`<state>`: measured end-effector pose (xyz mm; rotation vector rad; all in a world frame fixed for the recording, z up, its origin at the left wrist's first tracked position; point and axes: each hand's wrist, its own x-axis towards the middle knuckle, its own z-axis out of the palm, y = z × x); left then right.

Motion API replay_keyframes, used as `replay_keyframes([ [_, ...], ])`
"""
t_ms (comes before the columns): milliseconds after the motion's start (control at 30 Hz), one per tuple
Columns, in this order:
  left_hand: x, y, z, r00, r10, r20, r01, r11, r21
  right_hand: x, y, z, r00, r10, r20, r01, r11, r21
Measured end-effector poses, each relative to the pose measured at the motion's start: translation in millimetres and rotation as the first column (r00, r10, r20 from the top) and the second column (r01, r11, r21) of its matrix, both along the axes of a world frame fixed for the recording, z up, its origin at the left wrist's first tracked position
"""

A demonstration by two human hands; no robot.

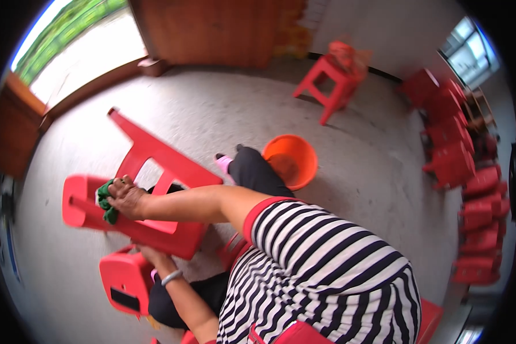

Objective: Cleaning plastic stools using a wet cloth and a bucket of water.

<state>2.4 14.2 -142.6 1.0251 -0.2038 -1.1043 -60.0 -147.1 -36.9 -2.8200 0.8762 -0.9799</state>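
A red plastic stool (pixel 172 157), tipped on its side with its legs pointing left, lies across in front of me. My right hand (pixel 129 200) presses a green cloth (pixel 107 202) against one of its legs. Lower down, my left hand (pixel 152 254), with a grey bracelet on the wrist, is at the underside of the same stool and appears to steady it. Its fingertips are partly hidden by the stool. Behind the held stool is another red stool (pixel 75 200), and a third red stool (pixel 122 281) with a dark patch stands below my left hand.
An orange bucket (pixel 292 161) stands beside my right leg. Farther off, a red stool (pixel 333 81) carries a reddish bundle (pixel 342 53). Several red stools (pixel 449 167) line the right wall. A doorway (pixel 86 56) opens outside at the upper left, beside a brown wooden door (pixel 206 32).
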Motion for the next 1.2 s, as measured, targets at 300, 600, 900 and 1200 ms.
replay_keyframes([
  [300,-80,17,65,0.92,-0.35,-0.176,0.354,0.935,-0.008,-81,-107,66,0.915,-0.282,-0.29,0.397,0.766,0.506],
  [600,-75,38,43,0.763,-0.588,-0.269,0.579,0.806,-0.121,-175,-59,121,0.908,-0.242,0.342,0.019,0.839,0.544],
  [900,10,4,14,0.988,-0.023,-0.152,0.021,1.0,-0.01,-245,49,24,0.964,-0.224,-0.143,0.22,0.975,-0.046],
  [1200,-20,-3,53,0.945,0.301,-0.13,-0.296,0.953,0.057,-260,85,16,0.997,-0.052,-0.06,0.045,0.992,-0.114],
])
